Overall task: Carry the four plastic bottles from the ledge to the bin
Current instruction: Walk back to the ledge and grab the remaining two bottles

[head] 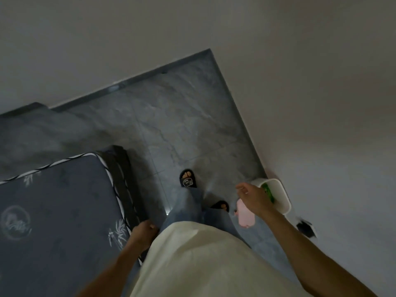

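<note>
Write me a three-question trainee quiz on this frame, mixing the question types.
1. True or false: the right hand is gripping a bottle.
2. Multiple choice: the white bin stands (A) on the mattress, (B) on the floor against the wall, (C) between the person's feet.
3. Short answer: what colour shows inside the bin, next to the right hand?

Key
1. False. The fingers are spread and hold nothing.
2. B. The mattress lies on the other side, by the left hand.
3. Green; the blur leaves it unclear what the thing is.
</note>
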Demonstrator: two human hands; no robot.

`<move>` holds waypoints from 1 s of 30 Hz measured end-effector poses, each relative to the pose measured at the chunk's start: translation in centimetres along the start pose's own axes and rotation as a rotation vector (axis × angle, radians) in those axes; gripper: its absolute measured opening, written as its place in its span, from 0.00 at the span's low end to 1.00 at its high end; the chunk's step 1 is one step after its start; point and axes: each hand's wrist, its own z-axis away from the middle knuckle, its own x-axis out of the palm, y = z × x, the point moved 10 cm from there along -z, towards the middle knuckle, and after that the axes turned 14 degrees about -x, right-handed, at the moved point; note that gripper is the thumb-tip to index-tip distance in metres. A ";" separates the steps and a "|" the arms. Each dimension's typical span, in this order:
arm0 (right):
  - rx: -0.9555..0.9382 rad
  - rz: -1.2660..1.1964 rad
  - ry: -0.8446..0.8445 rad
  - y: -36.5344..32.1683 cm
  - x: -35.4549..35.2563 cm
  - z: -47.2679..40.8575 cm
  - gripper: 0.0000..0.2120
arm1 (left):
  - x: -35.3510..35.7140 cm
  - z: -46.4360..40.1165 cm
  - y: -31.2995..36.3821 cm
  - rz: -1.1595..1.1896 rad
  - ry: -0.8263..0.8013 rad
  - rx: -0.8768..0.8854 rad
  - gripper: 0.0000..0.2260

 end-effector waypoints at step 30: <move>-0.329 0.664 -0.447 -37.1 -6.6 -37.3 0.16 | -25.3 -8.0 2.9 0.821 0.028 -0.258 0.09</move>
